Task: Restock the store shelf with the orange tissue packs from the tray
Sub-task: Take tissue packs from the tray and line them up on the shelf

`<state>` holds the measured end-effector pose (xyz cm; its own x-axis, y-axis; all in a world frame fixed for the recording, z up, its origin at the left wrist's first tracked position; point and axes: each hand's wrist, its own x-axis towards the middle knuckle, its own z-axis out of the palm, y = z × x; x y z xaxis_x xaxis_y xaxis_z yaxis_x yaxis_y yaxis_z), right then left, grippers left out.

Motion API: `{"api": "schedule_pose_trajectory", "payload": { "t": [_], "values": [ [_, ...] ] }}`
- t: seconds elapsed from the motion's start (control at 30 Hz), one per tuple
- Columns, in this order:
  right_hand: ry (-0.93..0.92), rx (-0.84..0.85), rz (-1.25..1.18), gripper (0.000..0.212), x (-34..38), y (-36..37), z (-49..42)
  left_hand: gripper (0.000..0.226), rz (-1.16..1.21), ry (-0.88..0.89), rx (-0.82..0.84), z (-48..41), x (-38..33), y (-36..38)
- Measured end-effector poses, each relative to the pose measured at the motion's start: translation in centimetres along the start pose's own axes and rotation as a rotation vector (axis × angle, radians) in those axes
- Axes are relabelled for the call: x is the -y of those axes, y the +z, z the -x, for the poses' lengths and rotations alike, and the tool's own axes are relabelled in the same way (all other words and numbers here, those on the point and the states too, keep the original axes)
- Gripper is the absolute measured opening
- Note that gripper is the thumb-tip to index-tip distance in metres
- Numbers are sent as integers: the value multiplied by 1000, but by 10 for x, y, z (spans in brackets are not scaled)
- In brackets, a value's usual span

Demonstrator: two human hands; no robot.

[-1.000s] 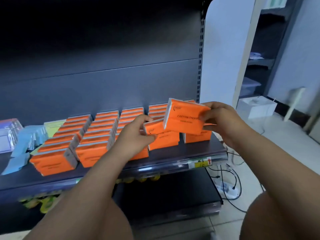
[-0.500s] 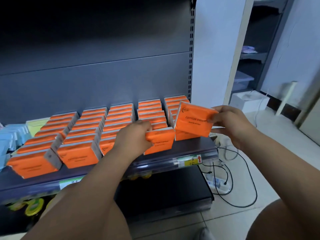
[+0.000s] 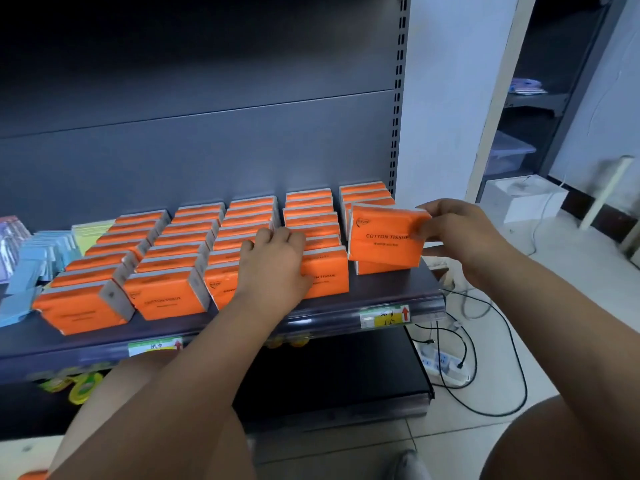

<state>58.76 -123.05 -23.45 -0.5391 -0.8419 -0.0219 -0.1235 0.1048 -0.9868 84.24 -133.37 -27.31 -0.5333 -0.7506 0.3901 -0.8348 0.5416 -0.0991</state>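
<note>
At shelf (image 3: 156, 327) right end: your right hand (image 3: 460, 237) pinches one orange pack (image 3: 381, 237); left hand (image 3: 273, 261), fingers relaxed, presses fourth-row front pack (image 3: 330, 271). Five rows.

Held tissue pack (image 3: 382, 237): is being lowered by the right hand (image 3: 457, 233) from a raised tilt at mid-shelf to the front of the rightmost row (image 3: 363, 194), now nearly upright there.
Front pack of the fourth row (image 3: 327, 275): is being pressed square against its row by the left hand (image 3: 273, 258), now laid over its top.
</note>
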Motion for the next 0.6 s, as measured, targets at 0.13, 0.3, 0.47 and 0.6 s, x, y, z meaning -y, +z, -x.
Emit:
{"api": "schedule_pose_trajectory", "payload": {
  "t": [0.13, 0.3, 0.47, 0.6],
  "values": [
    [-12, 34, 53, 31, 1, -2, 3, 48, 556, 92, -109, 2, -24, -4],
    [-45, 22, 135, 31, -5, -6, 1, 36, 991, -45, 9, 7, -63, -8],
    [-93, -67, 349, 36, -22, -5, -6, 32, 1094, -155, 180, 11, -75, -1],
    [-92, -60, 458, 40, -29, 2, -7, 25, 1148, -217, 237, 10, -80, 2]
  ]
}}
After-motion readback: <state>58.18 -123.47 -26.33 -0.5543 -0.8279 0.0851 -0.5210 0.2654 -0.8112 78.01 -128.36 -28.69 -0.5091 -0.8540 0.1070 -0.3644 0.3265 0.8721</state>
